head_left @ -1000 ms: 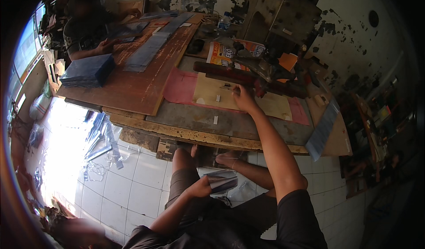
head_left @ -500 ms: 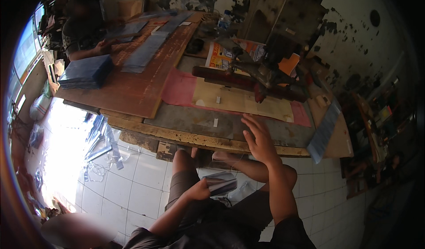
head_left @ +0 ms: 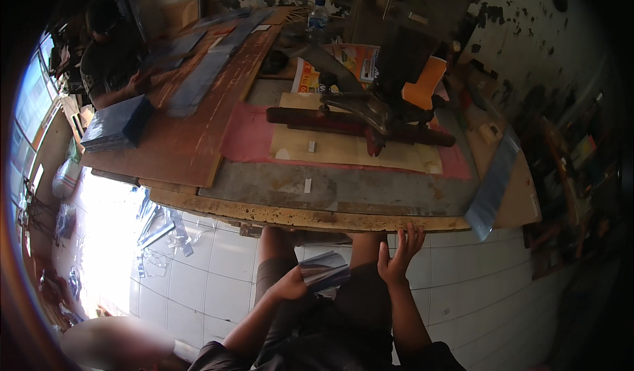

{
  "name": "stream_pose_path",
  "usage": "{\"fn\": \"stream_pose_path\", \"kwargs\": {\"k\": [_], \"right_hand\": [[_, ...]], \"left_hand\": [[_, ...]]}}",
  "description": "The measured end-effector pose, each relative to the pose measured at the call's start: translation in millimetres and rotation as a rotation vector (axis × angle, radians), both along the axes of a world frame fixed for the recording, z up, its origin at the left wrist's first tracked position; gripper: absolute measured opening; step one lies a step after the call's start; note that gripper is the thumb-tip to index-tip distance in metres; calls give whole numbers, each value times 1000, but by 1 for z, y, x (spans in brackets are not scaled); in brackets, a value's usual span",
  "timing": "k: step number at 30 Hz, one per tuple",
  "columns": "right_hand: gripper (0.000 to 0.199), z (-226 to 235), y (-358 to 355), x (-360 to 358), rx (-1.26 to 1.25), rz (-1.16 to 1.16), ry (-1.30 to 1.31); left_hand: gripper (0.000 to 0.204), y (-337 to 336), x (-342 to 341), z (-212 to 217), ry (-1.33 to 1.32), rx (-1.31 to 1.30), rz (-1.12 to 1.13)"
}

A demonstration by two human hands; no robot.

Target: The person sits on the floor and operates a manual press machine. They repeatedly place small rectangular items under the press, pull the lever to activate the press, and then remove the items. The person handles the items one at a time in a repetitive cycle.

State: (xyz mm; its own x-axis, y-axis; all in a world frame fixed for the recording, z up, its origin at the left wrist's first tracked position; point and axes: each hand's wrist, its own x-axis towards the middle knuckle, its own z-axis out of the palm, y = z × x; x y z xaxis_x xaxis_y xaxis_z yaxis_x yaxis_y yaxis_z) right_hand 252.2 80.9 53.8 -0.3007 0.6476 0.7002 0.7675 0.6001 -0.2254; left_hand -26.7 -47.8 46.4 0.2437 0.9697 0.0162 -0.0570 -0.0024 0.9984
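Over my lap, my left hand (head_left: 290, 283) grips a curled piece of bluish clear plastic sheeting (head_left: 325, 270); whether it is one sheet or several I cannot tell. My right hand (head_left: 401, 252) is open, fingers spread, with its fingertips at the front edge of the worktable (head_left: 370, 222). Behind that edge stands a dark machine with a long dark-red bar (head_left: 350, 125). The bar lies over a cream sheet (head_left: 297, 148) on a pink cloth (head_left: 246, 133). Two small white tabs show in front of the bar, one on the cream sheet and one on the grey surface.
A thick stack of plastic sheets (head_left: 117, 128) sits on the brown board at left, beside a long plastic strip (head_left: 210, 74). A person (head_left: 109, 61) works behind it. Another strip (head_left: 494, 189) overhangs the table's right corner. Plastic scraps (head_left: 162, 229) litter the tiled floor at left.
My right hand has drawn back from above the table down to its front edge. My left hand still holds the plastic sheeting over my lap. My right leg has shifted inward.
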Motion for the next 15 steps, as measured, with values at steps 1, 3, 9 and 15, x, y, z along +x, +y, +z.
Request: {"fn": "stream_pose_path", "kwargs": {"k": [1, 3, 9, 15], "right_hand": [[59, -8, 5, -5, 39, -18, 35], [59, -27, 17, -15, 132, -47, 105], [64, -49, 41, -35, 331, -62, 226], [65, -55, 33, -20, 248, -49, 160]], "left_hand": [[36, 0, 1, -1, 7, -1, 10], [35, 1, 3, 1, 6, -10, 13], [36, -1, 5, 8, -2, -63, -5], [40, 4, 8, 24, 52, -18, -34]]}}
